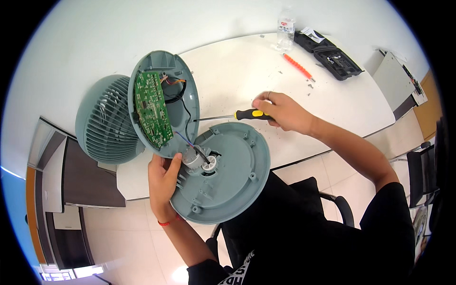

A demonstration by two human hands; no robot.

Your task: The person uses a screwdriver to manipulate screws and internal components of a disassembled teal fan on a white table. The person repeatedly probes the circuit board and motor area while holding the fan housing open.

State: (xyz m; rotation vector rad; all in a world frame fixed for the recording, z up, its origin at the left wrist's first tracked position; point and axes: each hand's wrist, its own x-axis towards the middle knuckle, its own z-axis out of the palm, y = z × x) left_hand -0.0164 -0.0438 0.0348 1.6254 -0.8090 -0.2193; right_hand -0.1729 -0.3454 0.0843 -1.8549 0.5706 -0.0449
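My right hand (284, 112) grips a screwdriver (251, 114) with a black and yellow handle. Its thin shaft points left, and the tip shows close to the black cable inside a grey-green housing (184, 112). A green circuit board (153, 109) sits in that housing, with coloured wires. My left hand (164, 176) holds the fan's opened base where the housing meets a round grey-green base cover (237, 164); its fingers are partly hidden behind. A white motor (192, 159) and a white round hub (209, 164) sit there. Behind the housing lies the ribbed fan head (107, 121).
On the white table (228, 71) lie an orange-red screwdriver (298, 67), several small screws (310, 86) and an opened black tool case (335, 59). A clear water bottle (285, 31) stands by the wall. Chairs (422, 171) are at the right, a cabinet (90, 175) at the left.
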